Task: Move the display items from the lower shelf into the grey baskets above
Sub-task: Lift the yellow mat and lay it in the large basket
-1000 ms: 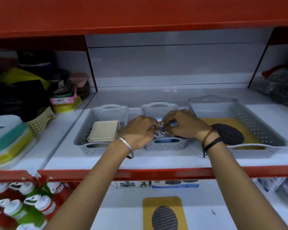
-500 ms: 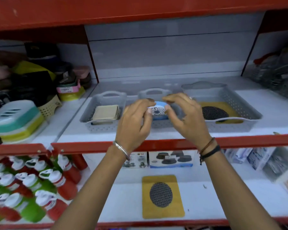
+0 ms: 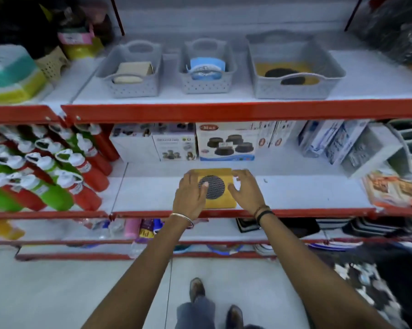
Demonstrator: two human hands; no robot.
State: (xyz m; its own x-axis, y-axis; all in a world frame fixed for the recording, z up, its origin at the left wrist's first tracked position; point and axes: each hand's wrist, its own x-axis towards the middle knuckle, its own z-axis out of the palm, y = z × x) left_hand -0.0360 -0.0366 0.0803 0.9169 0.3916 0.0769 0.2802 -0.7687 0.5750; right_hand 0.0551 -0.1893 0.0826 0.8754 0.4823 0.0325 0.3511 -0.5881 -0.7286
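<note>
Yellow pad with black mesh circle lies flat on lower shelf, near front edge. Left hand rests on its left part, fingers spread; right hand at right edge, relaxed, not clenched. Pad edges under hands hidden; grip unclear. Three grey baskets above, contents blurred.

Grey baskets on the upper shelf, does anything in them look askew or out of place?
Nothing is spilled or damaged. The blue item in the middle basket stands tilted on edge, while the beige item in the left basket and the yellow card in the large basket lie flat.
</note>
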